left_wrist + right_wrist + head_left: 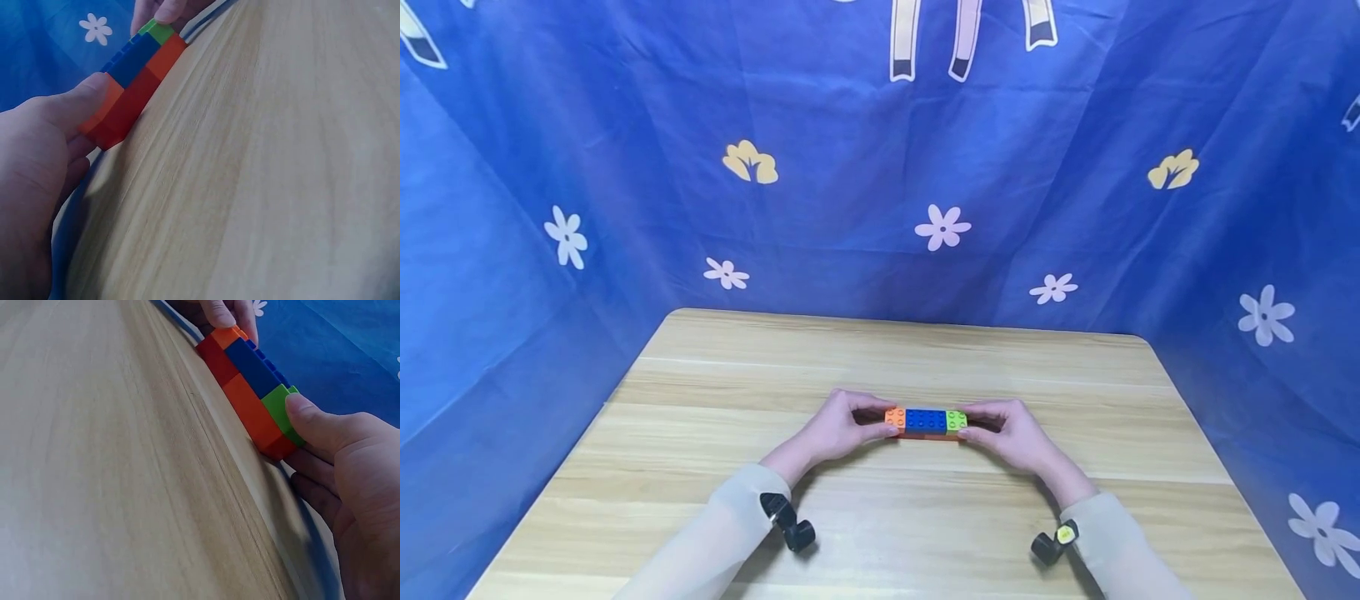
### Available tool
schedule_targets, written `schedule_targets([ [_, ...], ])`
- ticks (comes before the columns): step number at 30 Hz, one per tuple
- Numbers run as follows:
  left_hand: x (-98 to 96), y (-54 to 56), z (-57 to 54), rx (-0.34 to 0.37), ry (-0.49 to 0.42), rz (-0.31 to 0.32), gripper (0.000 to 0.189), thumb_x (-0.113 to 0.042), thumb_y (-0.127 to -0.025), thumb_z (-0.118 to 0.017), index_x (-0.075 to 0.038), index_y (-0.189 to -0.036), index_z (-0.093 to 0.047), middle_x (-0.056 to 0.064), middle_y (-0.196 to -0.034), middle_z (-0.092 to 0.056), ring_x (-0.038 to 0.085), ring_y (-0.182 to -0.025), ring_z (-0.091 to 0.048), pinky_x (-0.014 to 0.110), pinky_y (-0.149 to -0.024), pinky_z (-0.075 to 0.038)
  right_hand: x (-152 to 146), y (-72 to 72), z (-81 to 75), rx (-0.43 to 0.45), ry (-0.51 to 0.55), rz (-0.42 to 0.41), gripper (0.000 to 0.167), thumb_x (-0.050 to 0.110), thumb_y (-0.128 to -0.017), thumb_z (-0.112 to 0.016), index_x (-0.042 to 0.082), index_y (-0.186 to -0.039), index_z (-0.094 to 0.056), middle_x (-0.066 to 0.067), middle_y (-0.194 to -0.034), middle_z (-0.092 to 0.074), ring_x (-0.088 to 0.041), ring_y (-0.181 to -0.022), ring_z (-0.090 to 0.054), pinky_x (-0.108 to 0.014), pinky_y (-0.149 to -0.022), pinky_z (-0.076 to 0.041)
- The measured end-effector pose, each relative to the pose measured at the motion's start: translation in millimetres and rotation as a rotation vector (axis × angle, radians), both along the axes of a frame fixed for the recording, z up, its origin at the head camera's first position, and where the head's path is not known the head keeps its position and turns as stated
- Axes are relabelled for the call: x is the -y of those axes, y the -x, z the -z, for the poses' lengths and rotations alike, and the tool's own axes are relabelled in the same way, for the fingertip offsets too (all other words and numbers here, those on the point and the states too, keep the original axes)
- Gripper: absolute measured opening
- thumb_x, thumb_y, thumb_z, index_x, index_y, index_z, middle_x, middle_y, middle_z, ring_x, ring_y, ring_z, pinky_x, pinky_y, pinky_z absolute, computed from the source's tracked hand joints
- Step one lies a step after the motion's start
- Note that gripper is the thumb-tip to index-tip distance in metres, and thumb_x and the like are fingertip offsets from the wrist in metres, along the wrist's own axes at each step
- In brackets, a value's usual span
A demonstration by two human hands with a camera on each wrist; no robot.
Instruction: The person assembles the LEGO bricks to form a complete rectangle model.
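A two-layer row of toy building bricks sits at the middle of the wooden table. Its top layer has an orange brick [895, 417] at the left, a longer blue brick [926, 421] between, and a lime-green brick [957, 421] at the right. Beneath them, a red brick [132, 100] and a red-orange brick [253, 414] form the lower layer. My left hand [841, 427] pinches the left end, thumb on the near side. The right hand [1017, 435] pinches the opposite end, its thumb against the lime-green brick in the right wrist view. Far-side fingers are partly hidden.
The wood-grain table [910, 517] has rounded back corners. Blue cloth [850, 208] with flower prints hangs behind it and along both sides. Each light sleeve carries a small black wrist camera, one at the left wrist [787, 521] and one at the right [1054, 542].
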State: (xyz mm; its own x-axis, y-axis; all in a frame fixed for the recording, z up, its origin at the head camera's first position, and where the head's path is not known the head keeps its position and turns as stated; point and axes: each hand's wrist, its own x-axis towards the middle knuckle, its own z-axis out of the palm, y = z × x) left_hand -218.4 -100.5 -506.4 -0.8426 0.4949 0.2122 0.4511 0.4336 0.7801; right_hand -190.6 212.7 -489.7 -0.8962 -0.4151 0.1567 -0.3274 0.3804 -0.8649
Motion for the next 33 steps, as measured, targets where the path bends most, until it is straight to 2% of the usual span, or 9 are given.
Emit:
schedule_targets([
  [7,-0.7,1.6,-2.8,0.043,0.005,-0.026,0.037,-0.044,-0.077,-0.073,-0.025,-0.109,-0.070,-0.010,-0.099,-0.068,0.007,-0.092,-0.062,0.030,-0.085,-0.048,-5.3,13.6,20.0,0.016,0.003,0.027,0.033,0.025,-0.081,-0.073,0.017,-0.112,-0.068,0.002,-0.107,-0.067,-0.013,-0.092,-0.064,-0.028,-0.077,-0.052],
  [12,-2.0,4.0,-6.7,0.093,-0.006,-0.033,0.038,-0.045,-0.078,-0.072,-0.021,-0.108,-0.070,-0.009,-0.097,-0.068,0.008,-0.089,-0.062,0.031,-0.082,-0.049,-5.3,17.7,19.6,0.029,0.002,0.031,0.036,0.032,-0.080,-0.073,0.016,-0.112,-0.068,0.003,-0.106,-0.067,-0.013,-0.091,-0.065,-0.027,-0.077,-0.052],
  [17,-3.3,8.4,-7.8,0.141,-0.030,-0.050,0.037,-0.044,-0.075,-0.074,-0.021,-0.105,-0.071,-0.008,-0.094,-0.069,0.009,-0.085,-0.063,0.029,-0.080,-0.050,-3.9,18.8,16.9,0.020,-0.003,0.019,0.037,0.031,-0.082,-0.071,0.013,-0.114,-0.067,0.001,-0.107,-0.067,-0.014,-0.093,-0.064,-0.027,-0.079,-0.052],
  [21,-3.7,11.4,-8.3,0.179,-0.029,-0.048,0.037,-0.045,-0.075,-0.074,-0.022,-0.104,-0.071,-0.008,-0.093,-0.069,0.009,-0.085,-0.063,0.030,-0.079,-0.050,-2.2,17.8,16.5,-0.065,-0.011,0.028,0.043,0.031,-0.080,-0.073,0.013,-0.119,-0.065,0.003,-0.113,-0.064,-0.014,-0.102,-0.061,-0.031,-0.088,-0.048],
  [26,-4.1,11.9,-10.8,0.208,-0.026,-0.058,0.037,-0.045,-0.076,-0.074,-0.022,-0.105,-0.071,-0.009,-0.093,-0.069,0.009,-0.086,-0.062,0.030,-0.079,-0.050,2.5,15.4,17.3,-0.214,-0.062,0.051,0.056,0.034,-0.070,-0.081,0.020,-0.121,-0.064,0.011,-0.120,-0.060,-0.010,-0.113,-0.054,-0.036,-0.099,-0.038],
  [33,-5.1,12.8,-13.0,0.222,-0.019,-0.084,0.038,-0.047,-0.075,-0.074,-0.023,-0.105,-0.071,-0.009,-0.094,-0.069,0.009,-0.088,-0.062,0.030,-0.080,-0.049,6.1,14.9,22.2,-0.347,-0.108,0.027,0.057,0.027,-0.067,-0.085,0.024,-0.120,-0.064,0.014,-0.121,-0.059,-0.007,-0.113,-0.054,-0.031,-0.099,-0.039],
])
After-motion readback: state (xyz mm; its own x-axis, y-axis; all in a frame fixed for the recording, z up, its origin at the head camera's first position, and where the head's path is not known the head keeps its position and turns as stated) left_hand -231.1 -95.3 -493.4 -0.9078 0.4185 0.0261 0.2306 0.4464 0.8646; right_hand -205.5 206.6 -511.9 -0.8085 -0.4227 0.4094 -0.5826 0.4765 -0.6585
